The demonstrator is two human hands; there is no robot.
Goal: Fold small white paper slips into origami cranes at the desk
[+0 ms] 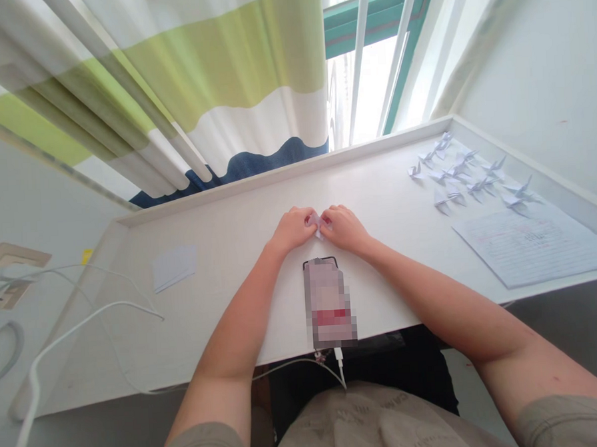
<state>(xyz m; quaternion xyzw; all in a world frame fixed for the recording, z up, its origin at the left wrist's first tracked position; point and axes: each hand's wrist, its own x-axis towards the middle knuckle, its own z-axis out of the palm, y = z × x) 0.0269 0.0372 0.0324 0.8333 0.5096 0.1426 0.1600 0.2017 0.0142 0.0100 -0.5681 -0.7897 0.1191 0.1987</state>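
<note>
- the paper (pixel 317 224) is one small white piece, near the middle of the desk (pixel 229 237), between our two hands and beyond the top of the phone.
- our left hand (pixel 295 228) is closed in a pinch on the paper's left side, fingertips on it.
- our right hand (pixel 345 226) is pinched on its right side, close to the left; we judge that gripping from both sides keeps so small a piece steady. its exact fold is too small to tell.
- one phone (pixel 327 295) lies just below the hands, between our forearms, perhaps so that we can glance at it without reaching; its screen is blurred out. one white plug (pixel 339 355) sits at its lower end.
- to the left lie the slips (pixel 175 270), flat and overlapping, likely kept within reach yet out of the way. we make out at least two; the overlap hides the full count.
- to the far right stand the birds (pixel 477 187) of folded white paper, bunched near the desk's raised rim, probably to leave working room. we count about a dozen, some overlapping.
- just below them lies one sheet (pixel 534 248) with lines of writing, too small to read.
- beyond the desk hangs a striped curtain (pixel 250 59).
</note>
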